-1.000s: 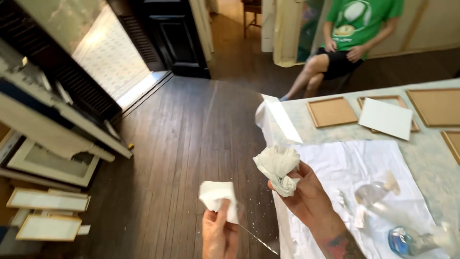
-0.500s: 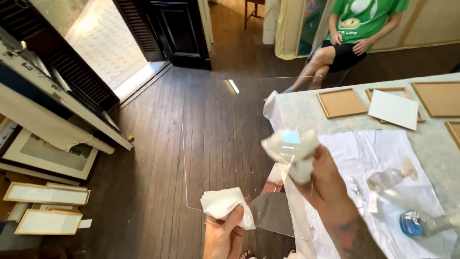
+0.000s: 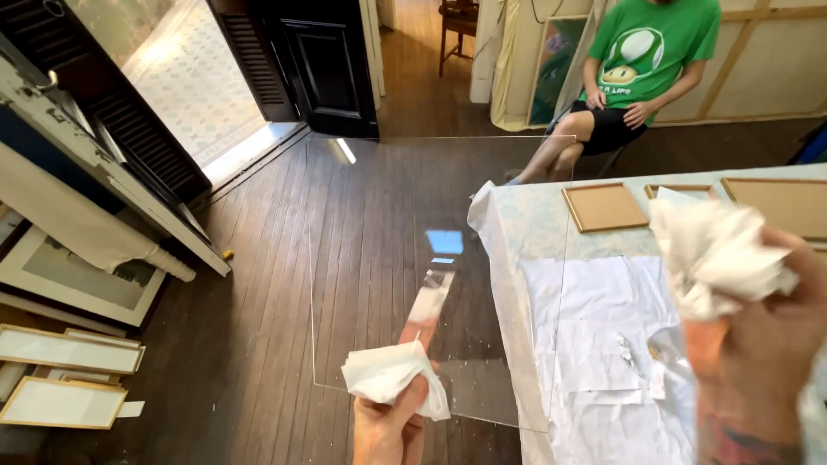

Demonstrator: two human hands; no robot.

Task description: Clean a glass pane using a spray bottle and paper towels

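My left hand point(image 3: 389, 424) pinches the lower edge of a clear glass pane point(image 3: 405, 224) through a folded white paper towel point(image 3: 385, 374). The pane stands nearly upright in front of me and shows pale reflections near its middle. My right hand point(image 3: 762, 349) is raised at the right and grips a crumpled wad of white paper point(image 3: 715, 251), close to the camera and apart from the glass.
A table point(image 3: 525, 226) covered with pale cloth and white paper sheets point(image 3: 594, 327) stands at the right, with wooden frames point(image 3: 603, 207) on it. A seated person in a green shirt point(image 3: 648, 52) is beyond it. Framed pictures point(image 3: 65, 349) lean at the left on the wooden floor.
The glass pane has swung up from nearly edge-on to facing me. My right hand with the crumpled paper moved right and closer to the camera. My view tilted up.
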